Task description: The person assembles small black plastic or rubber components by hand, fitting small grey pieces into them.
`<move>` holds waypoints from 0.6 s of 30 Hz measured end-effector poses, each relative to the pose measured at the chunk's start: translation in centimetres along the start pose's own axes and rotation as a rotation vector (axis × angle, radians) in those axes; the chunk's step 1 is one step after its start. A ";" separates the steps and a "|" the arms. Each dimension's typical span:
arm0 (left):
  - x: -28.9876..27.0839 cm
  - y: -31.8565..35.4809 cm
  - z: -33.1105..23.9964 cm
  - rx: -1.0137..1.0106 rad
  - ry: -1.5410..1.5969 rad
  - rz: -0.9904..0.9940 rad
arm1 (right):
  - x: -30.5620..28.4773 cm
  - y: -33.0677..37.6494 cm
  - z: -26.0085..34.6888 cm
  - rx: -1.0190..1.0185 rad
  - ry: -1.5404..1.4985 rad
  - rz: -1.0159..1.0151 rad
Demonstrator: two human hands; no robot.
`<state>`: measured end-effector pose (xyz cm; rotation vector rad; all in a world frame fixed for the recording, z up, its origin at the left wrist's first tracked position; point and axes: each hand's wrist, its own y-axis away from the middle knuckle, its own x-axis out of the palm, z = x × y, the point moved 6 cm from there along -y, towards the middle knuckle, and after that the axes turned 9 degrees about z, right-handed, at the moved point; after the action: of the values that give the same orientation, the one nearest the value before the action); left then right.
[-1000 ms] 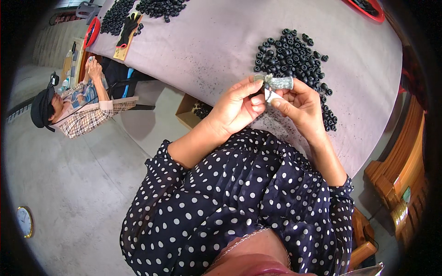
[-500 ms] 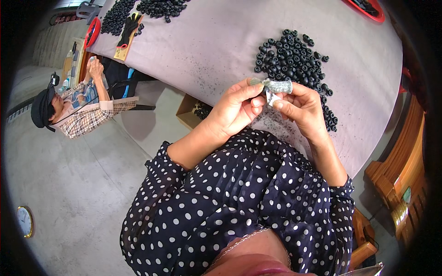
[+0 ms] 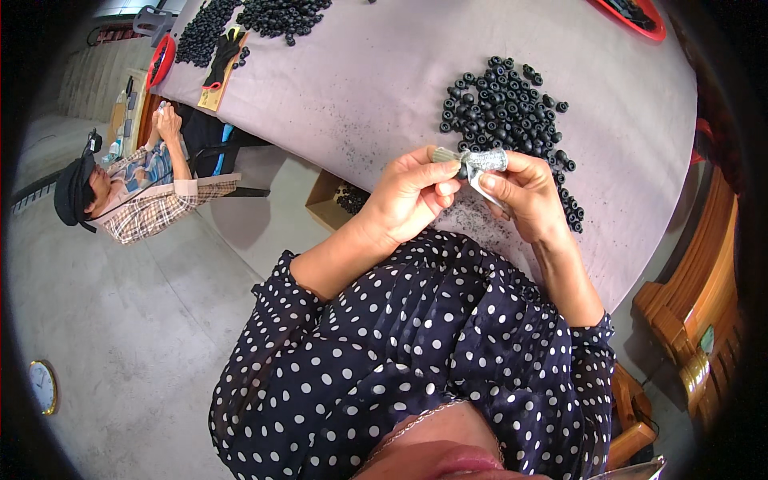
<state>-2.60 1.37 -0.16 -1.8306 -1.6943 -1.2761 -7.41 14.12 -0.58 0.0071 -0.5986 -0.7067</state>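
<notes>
My left hand (image 3: pixel 410 196) and my right hand (image 3: pixel 524 192) meet above the near edge of a grey cloth-covered table (image 3: pixel 376 88). Between the fingertips of both is a small silvery-grey piece (image 3: pixel 482 162) with a small black ring (image 3: pixel 463 171) pressed against it. My left thumb and forefinger pinch its left end; my right fingers wrap its right end. Just beyond my hands lies a heap of several small black rubber rings (image 3: pixel 512 108) on the cloth.
More black rings (image 3: pixel 240 20) and a black glove (image 3: pixel 224 48) lie at the far left of the table. A red bowl (image 3: pixel 632 16) sits at the far right. Another person (image 3: pixel 128 188) sits to the left. A cardboard box (image 3: pixel 332 200) stands under the table; wooden furniture (image 3: pixel 696 312) is at right.
Both hands stay in the same place above the table edge; the fingers have shifted slightly on the small piece.
</notes>
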 end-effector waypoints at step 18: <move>-0.2 -0.1 -0.1 0.007 0.084 0.041 | 1.0 0.1 1.1 -0.037 -0.025 0.079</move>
<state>-2.70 1.19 -0.29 -1.7731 -1.6077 -1.3096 -7.26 13.76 0.86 -0.0595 -0.6067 -0.6415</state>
